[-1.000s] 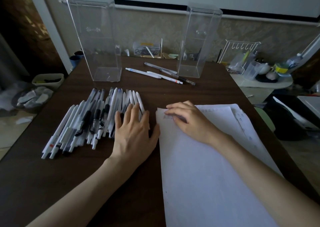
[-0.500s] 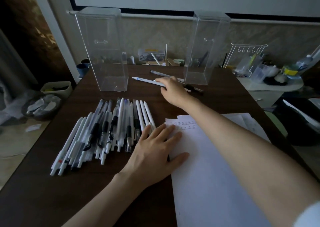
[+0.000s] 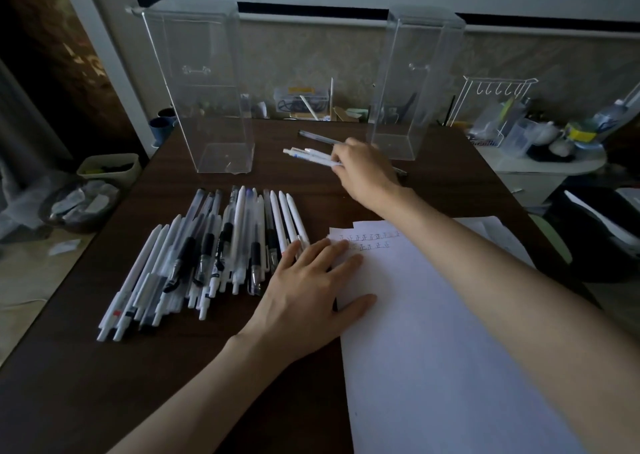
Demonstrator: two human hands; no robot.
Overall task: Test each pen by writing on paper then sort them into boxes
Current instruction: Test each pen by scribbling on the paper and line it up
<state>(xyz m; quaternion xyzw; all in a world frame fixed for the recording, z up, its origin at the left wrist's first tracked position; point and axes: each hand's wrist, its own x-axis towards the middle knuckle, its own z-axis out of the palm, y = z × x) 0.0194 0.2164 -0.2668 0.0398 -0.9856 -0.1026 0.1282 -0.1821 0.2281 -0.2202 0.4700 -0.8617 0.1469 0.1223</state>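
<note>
A pile of several white and black pens (image 3: 214, 256) lies on the dark wooden table, left of a white sheet of paper (image 3: 433, 332) with small written marks near its top edge. My left hand (image 3: 311, 290) rests flat, fingers straight, across the paper's left edge and the nearest pens. Farther back my right hand (image 3: 363, 171) grips a few white pens (image 3: 308, 155) between the two boxes. A dark pen (image 3: 318, 138) lies just behind them. Two tall clear plastic boxes stand at the back: the left box (image 3: 207, 107) and the right box (image 3: 408, 100).
Behind the table sit small containers and clutter (image 3: 304, 103) against the wall. A white wire rack (image 3: 495, 107) and bottles stand on a side shelf at the right. A bin (image 3: 79, 204) and a tray are on the floor at the left.
My right hand left the paper, reached back between the boxes and took hold of the white pens lying there. My left hand slid right from the pen pile onto the paper's edge.
</note>
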